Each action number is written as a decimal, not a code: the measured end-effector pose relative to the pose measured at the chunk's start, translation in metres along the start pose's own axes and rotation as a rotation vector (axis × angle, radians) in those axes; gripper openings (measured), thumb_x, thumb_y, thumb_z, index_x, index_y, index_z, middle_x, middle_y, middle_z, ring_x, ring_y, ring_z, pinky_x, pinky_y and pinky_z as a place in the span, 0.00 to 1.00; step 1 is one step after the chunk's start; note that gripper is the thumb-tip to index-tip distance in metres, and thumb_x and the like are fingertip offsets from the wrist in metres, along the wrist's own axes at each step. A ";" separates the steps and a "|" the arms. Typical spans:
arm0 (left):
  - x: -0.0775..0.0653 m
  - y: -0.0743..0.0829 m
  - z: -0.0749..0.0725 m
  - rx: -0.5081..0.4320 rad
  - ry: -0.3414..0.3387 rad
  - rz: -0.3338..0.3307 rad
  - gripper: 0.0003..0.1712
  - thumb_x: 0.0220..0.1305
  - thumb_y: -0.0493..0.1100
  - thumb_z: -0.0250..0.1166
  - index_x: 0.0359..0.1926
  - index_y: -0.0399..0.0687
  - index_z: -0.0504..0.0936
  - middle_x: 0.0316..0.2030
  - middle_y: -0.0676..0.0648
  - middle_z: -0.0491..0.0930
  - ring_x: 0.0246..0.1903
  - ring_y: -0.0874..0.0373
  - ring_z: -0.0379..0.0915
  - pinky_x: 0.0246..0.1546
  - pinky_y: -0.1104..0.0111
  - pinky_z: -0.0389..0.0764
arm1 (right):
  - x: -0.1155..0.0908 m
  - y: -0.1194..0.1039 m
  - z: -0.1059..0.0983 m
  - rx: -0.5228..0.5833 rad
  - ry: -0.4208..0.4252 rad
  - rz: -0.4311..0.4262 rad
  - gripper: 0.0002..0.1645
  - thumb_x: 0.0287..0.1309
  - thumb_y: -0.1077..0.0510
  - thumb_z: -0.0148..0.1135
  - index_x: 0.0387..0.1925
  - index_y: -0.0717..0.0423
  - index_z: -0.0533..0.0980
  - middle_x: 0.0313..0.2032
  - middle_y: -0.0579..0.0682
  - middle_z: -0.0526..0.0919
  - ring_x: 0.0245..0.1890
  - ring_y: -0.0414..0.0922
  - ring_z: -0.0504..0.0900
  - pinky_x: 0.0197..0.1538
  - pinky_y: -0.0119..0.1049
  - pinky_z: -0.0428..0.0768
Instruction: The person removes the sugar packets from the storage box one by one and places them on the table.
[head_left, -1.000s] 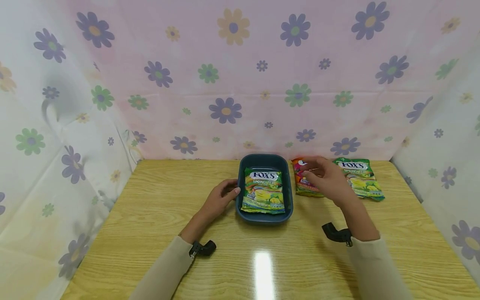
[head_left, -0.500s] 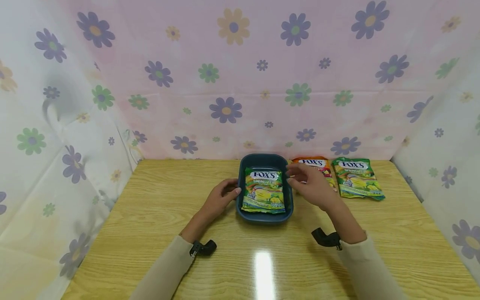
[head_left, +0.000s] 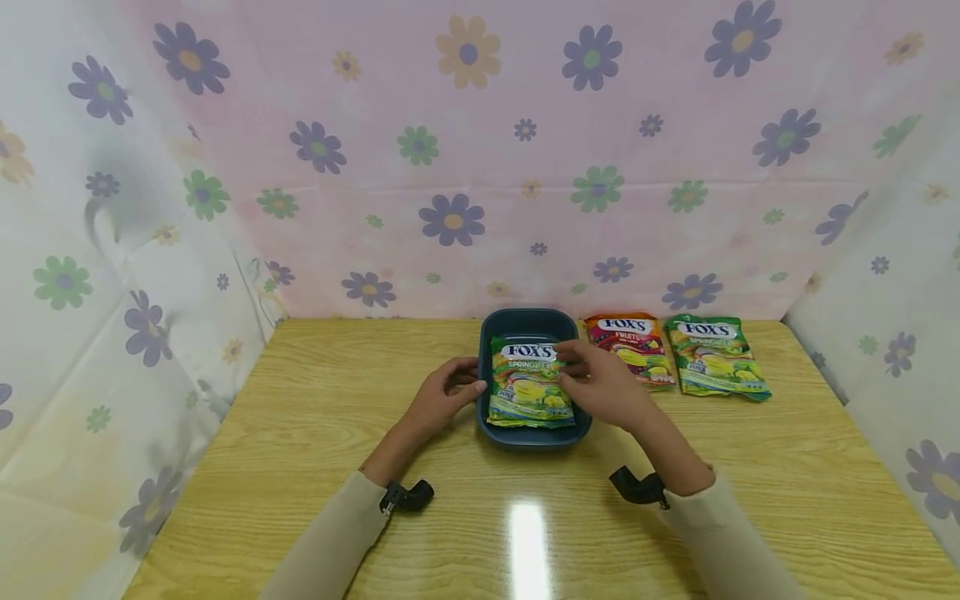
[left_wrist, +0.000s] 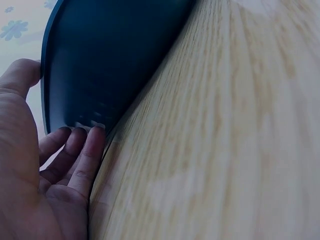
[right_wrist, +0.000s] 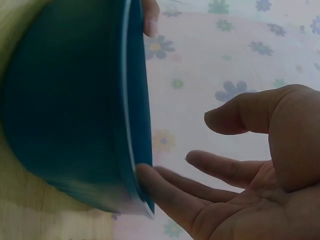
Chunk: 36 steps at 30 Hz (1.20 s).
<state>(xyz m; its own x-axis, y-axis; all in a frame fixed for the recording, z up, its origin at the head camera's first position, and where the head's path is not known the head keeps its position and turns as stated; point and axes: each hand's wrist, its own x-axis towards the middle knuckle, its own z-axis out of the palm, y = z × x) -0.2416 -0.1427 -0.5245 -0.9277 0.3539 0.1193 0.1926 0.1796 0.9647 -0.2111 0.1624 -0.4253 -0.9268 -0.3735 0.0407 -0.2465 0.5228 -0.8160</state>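
A dark blue rectangular container (head_left: pixel 535 323) stands on the table with a green Fox's Spring Tea candy bag (head_left: pixel 525 387) lying in it. My left hand (head_left: pixel 441 396) holds the container's left side. In the left wrist view, its thumb reaches the rim and the other fingertips rest against the outer wall (left_wrist: pixel 115 55). My right hand (head_left: pixel 603 383) reaches over the container's right rim, its fingertips overlapping the bag's upper right in the head view. The right wrist view shows its thumb and fingers (right_wrist: pixel 170 197) spread apart, nothing between them, with one finger right at the rim.
On the table (head_left: pixel 322 450), right of the container, lie a red Fox's Fruits candy bag (head_left: pixel 633 354) and another green Spring Tea bag (head_left: pixel 716 358). A flowered cloth (head_left: pixel 375 208) stands behind the table and along both sides.
My right hand has moved left, from above the red bag to over the container. The container has shifted slightly right, with my left hand still at its side.
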 end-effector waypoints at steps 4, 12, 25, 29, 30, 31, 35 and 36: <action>0.000 -0.001 0.000 -0.007 -0.004 0.005 0.29 0.78 0.43 0.65 0.74 0.40 0.72 0.62 0.36 0.79 0.61 0.44 0.76 0.57 0.67 0.82 | 0.000 -0.002 0.007 -0.006 -0.023 0.028 0.33 0.75 0.61 0.59 0.76 0.66 0.66 0.72 0.69 0.70 0.68 0.68 0.76 0.64 0.60 0.81; 0.000 0.001 -0.001 0.008 -0.012 -0.006 0.29 0.76 0.45 0.67 0.73 0.44 0.73 0.61 0.39 0.80 0.61 0.46 0.78 0.59 0.62 0.82 | 0.005 -0.008 0.021 -0.113 -0.056 0.125 0.42 0.76 0.53 0.60 0.81 0.67 0.57 0.71 0.69 0.72 0.56 0.62 0.82 0.56 0.57 0.83; 0.002 0.001 0.000 0.015 -0.015 0.000 0.29 0.76 0.45 0.68 0.73 0.46 0.74 0.60 0.41 0.80 0.59 0.48 0.79 0.58 0.63 0.83 | 0.012 -0.016 0.033 -0.080 -0.078 0.286 0.48 0.75 0.49 0.59 0.82 0.68 0.51 0.79 0.73 0.55 0.78 0.70 0.58 0.74 0.70 0.64; 0.002 0.001 0.000 0.007 -0.023 0.005 0.29 0.76 0.44 0.68 0.73 0.44 0.73 0.60 0.40 0.80 0.59 0.48 0.79 0.58 0.63 0.83 | 0.014 -0.017 0.034 -0.081 -0.051 0.293 0.49 0.74 0.50 0.58 0.81 0.73 0.50 0.78 0.74 0.57 0.76 0.70 0.62 0.73 0.68 0.66; 0.002 0.001 0.000 0.003 -0.025 0.005 0.30 0.76 0.43 0.68 0.73 0.44 0.73 0.61 0.39 0.80 0.59 0.47 0.79 0.58 0.63 0.82 | 0.014 -0.016 0.034 -0.079 -0.044 0.294 0.49 0.74 0.50 0.58 0.81 0.73 0.50 0.77 0.74 0.58 0.76 0.70 0.62 0.73 0.68 0.67; 0.002 0.001 0.000 -0.002 -0.027 0.006 0.30 0.76 0.43 0.68 0.74 0.43 0.73 0.61 0.38 0.79 0.59 0.46 0.79 0.58 0.62 0.82 | 0.014 -0.016 0.035 -0.084 -0.038 0.292 0.49 0.74 0.50 0.58 0.80 0.74 0.50 0.77 0.74 0.59 0.75 0.70 0.63 0.73 0.67 0.67; 0.002 0.001 0.001 -0.024 -0.030 0.005 0.29 0.76 0.41 0.67 0.74 0.42 0.73 0.61 0.36 0.79 0.60 0.44 0.78 0.59 0.61 0.82 | 0.016 -0.015 0.037 -0.098 -0.021 0.294 0.49 0.74 0.49 0.58 0.79 0.76 0.51 0.76 0.74 0.61 0.73 0.68 0.68 0.72 0.65 0.70; 0.002 0.001 0.000 -0.026 -0.030 0.005 0.29 0.76 0.41 0.67 0.74 0.41 0.73 0.61 0.36 0.79 0.60 0.43 0.78 0.59 0.61 0.82 | 0.016 -0.015 0.037 -0.099 -0.020 0.299 0.49 0.74 0.49 0.58 0.79 0.76 0.51 0.76 0.74 0.62 0.73 0.68 0.68 0.72 0.65 0.70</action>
<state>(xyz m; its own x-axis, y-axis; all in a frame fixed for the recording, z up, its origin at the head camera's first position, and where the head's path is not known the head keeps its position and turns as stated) -0.2436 -0.1413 -0.5238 -0.9168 0.3818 0.1171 0.1881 0.1543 0.9699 -0.2120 0.1199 -0.4341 -0.9567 -0.2063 -0.2053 0.0093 0.6834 -0.7300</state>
